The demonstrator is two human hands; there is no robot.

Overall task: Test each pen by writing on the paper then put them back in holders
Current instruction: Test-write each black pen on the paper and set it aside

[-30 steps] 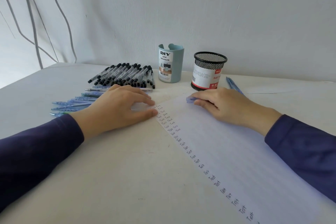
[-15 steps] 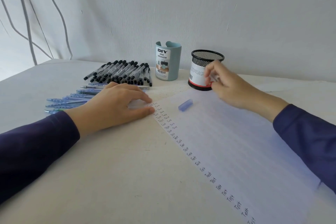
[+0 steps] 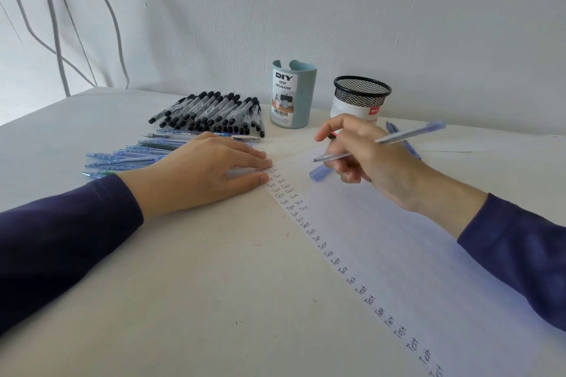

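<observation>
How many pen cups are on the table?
2. The teal desk organizer stands right of the black-capped pens; the black mesh pen holder stands to its right, partly hidden by the right hand.

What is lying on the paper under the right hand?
A blue pen cap lies on the paper, one end showing below the right hand, which holds an uncapped pen. The cap's other end is hidden by the fingers.
</observation>
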